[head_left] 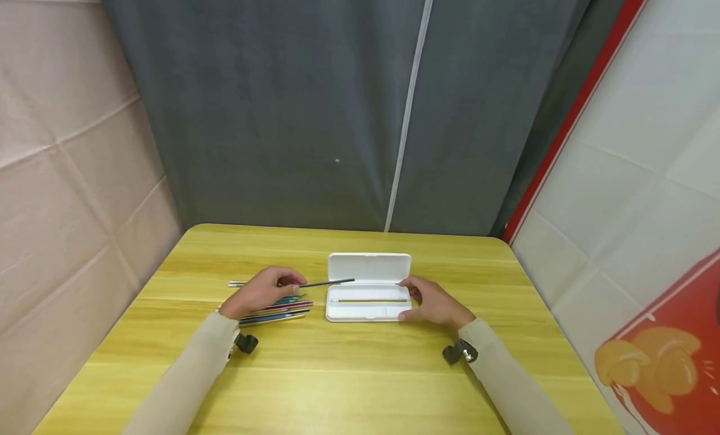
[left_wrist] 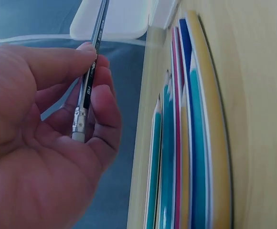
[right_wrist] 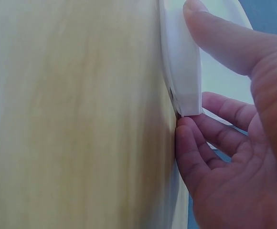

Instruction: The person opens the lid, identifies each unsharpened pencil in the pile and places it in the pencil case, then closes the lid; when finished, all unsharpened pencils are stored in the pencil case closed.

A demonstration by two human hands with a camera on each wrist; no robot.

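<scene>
Dark pencil [head_left: 329,283] pinched in left hand [head_left: 260,291] (right hand [head_left: 432,302] grips case [head_left: 368,297]).

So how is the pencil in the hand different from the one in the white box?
The dark pencil is pinched by the left hand, raised and pointing toward the white case; the yellow pencil lies flat inside the case. One is black with a metal end, the other yellowish. Both are long and thin.
</scene>
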